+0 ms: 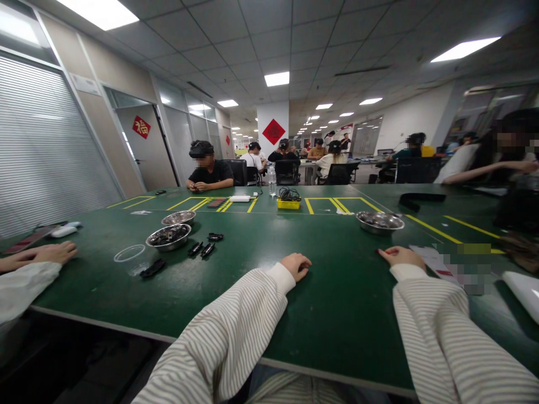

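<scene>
My left hand (297, 266) rests on the green table with its fingers curled downward; their undersides are hidden. Further right, my right hand (403, 257) lies on the table, fingers bent together and pointing left. A tiny red spot shows at its fingertips, too small to name. Just beyond that hand stands a steel bowl (379, 223) with dark items in it. Beside its wrist are papers (438, 264), partly blurred out.
Two more steel bowls, the nearer one (168, 238) full of black parts, stand left, near several loose black parts (207, 250) and a clear plastic ring (129, 253). A yellow box of cables (288, 204) and a bottle (272, 180) stand farther back. Another person's hands (54, 253) rest at left.
</scene>
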{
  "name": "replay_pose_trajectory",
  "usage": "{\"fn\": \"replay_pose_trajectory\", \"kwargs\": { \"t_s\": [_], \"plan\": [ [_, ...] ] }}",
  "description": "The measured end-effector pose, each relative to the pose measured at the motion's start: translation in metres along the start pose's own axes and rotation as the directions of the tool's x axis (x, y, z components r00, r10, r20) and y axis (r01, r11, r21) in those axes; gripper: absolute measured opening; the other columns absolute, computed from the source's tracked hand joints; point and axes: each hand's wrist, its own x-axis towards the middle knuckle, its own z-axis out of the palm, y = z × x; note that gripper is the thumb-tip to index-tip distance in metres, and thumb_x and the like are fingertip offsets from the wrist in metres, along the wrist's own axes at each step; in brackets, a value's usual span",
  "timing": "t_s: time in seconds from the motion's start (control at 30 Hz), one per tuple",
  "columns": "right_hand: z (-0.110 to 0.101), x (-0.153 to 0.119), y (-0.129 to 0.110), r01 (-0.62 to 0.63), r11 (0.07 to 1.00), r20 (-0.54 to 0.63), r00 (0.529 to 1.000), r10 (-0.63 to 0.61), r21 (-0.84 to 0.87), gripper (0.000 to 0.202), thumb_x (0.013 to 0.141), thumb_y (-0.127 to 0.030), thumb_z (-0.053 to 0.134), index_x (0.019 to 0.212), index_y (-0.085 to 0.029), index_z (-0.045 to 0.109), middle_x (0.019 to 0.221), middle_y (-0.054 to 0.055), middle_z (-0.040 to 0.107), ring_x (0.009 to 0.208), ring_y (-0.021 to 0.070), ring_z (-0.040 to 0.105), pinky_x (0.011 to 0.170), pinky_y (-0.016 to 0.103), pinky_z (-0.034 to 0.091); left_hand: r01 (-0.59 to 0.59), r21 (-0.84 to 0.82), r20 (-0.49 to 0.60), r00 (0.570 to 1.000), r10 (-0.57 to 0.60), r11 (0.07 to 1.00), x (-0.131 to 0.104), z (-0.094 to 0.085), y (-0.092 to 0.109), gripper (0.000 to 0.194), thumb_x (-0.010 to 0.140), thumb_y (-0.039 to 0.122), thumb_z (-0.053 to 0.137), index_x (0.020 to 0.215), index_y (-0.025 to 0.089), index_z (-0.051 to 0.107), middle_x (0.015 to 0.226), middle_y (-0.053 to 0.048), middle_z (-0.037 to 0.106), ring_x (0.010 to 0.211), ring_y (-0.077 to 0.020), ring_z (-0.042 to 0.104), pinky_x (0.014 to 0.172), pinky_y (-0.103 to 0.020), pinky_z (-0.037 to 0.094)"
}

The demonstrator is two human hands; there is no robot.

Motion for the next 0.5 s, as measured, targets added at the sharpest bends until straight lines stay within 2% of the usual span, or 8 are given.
{"fn": "replay_pose_trajectory", "kwargs": {
  "t_s": [0.1, 0.33, 0.4, 0.5],
  "plan": [
    [-0.002, 0.000, -0.001, -0.111, 0.992, 0.051, 0.992, 0.114, -0.063, 0.037, 0.054, -0.051, 0.053, 0.072, -0.020, 0.062, 0.074, 0.010, 0.061, 0.064, 0.0222, 0.053, 0.048, 0.028, 0.033, -0.009, -0.004, 0.002, 1.000, 0.009, 1.000, 0.001, 0.001, -0.002, 0.019, 0.066, 0.015, 0.048, 0.083, 0.015, 0.055, 0.074, -0.002, 0.055, 0.071, -0.0118, 0.048, 0.069, -0.023, 0.040],
    [-0.005, 0.000, -0.002, -0.163, 0.978, 0.057, 0.983, 0.172, -0.129, 0.038, 0.053, -0.051, 0.054, 0.075, -0.022, 0.064, 0.081, 0.013, 0.061, 0.065, 0.0251, 0.053, 0.045, 0.030, 0.032, -0.006, 0.032, 0.009, 1.000, 0.005, 0.999, 0.000, 0.003, -0.004, 0.018, 0.066, 0.018, 0.049, 0.084, 0.017, 0.055, 0.077, -0.003, 0.054, 0.075, -0.0133, 0.047, 0.072, -0.025, 0.039],
    [-0.004, 0.002, -0.001, -0.155, 0.979, 0.062, 0.984, 0.164, -0.136, 0.038, 0.053, -0.051, 0.054, 0.074, -0.021, 0.064, 0.079, 0.013, 0.061, 0.064, 0.0248, 0.053, 0.045, 0.030, 0.033, 0.030, 0.082, -0.006, 1.000, -0.030, 0.996, -0.005, 0.000, -0.010, 0.018, 0.066, 0.021, 0.051, 0.083, 0.017, 0.056, 0.080, -0.004, 0.054, 0.079, -0.0150, 0.046, 0.074, -0.028, 0.038],
    [-0.004, 0.005, -0.001, -0.146, 0.978, 0.094, 0.982, 0.161, -0.152, 0.037, 0.055, -0.051, 0.052, 0.073, -0.021, 0.064, 0.079, 0.013, 0.061, 0.065, 0.0260, 0.054, 0.045, 0.030, 0.033, 0.165, 0.194, -0.068, 0.986, -0.155, 0.967, -0.019, -0.017, -0.031, 0.019, 0.065, 0.026, 0.053, 0.081, 0.018, 0.056, 0.086, -0.005, 0.053, 0.087, -0.0187, 0.042, 0.077, -0.032, 0.036]
  ]
}}
